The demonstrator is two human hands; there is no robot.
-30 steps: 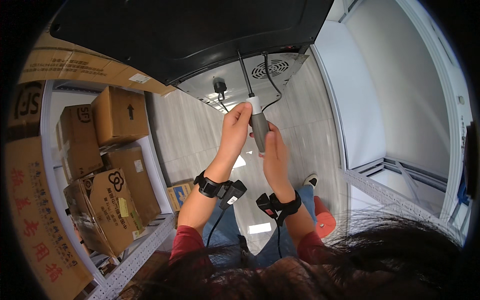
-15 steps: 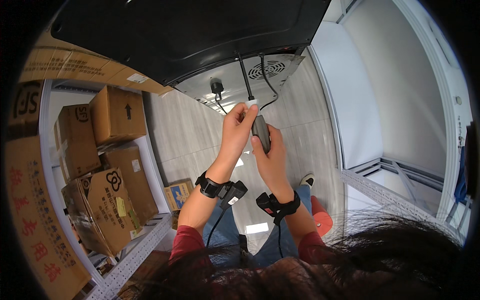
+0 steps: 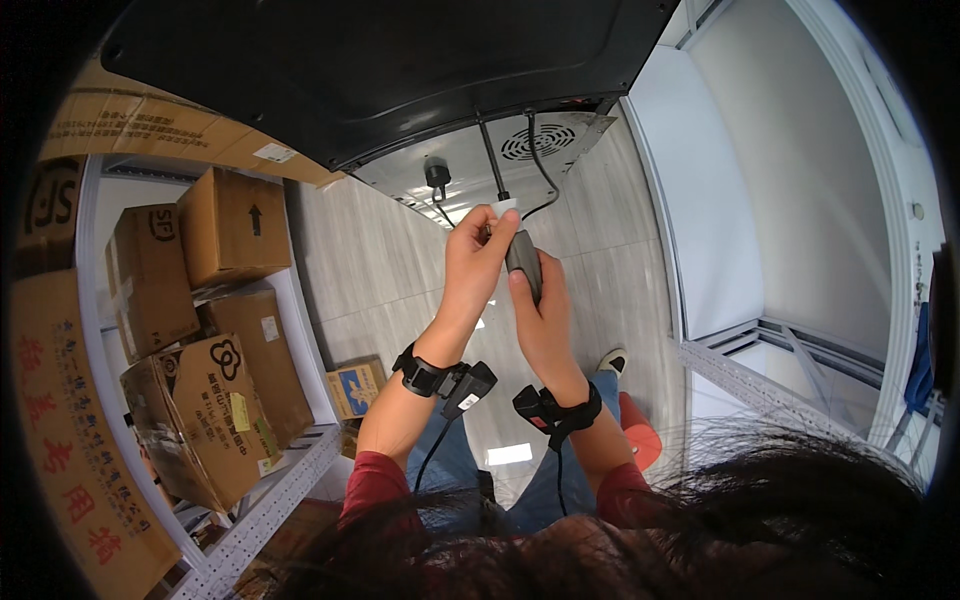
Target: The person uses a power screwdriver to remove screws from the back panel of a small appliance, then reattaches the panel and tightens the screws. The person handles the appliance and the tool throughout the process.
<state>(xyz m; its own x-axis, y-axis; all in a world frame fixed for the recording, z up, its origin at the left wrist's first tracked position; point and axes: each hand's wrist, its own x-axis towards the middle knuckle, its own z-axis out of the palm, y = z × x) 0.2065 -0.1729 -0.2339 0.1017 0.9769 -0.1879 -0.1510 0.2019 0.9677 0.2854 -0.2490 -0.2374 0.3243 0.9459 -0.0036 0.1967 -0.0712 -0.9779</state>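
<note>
Screwdriver (image 3: 520,252), below the black panel (image 3: 380,70), its shaft reaching the panel's lower edge, where the tip cannot be made out; the panel's top is cut off; far left of and below the panel, a large carton (image 3: 75,430) runs into the dark rim; just under the panel, a black plug (image 3: 438,174) has a cord lost to view near the left hand (image 3: 472,250); this hand, below the panel, pinches the white collar; the right hand (image 3: 543,310), lower still, is wrapped around the grey handle, some fingers hidden.
</note>
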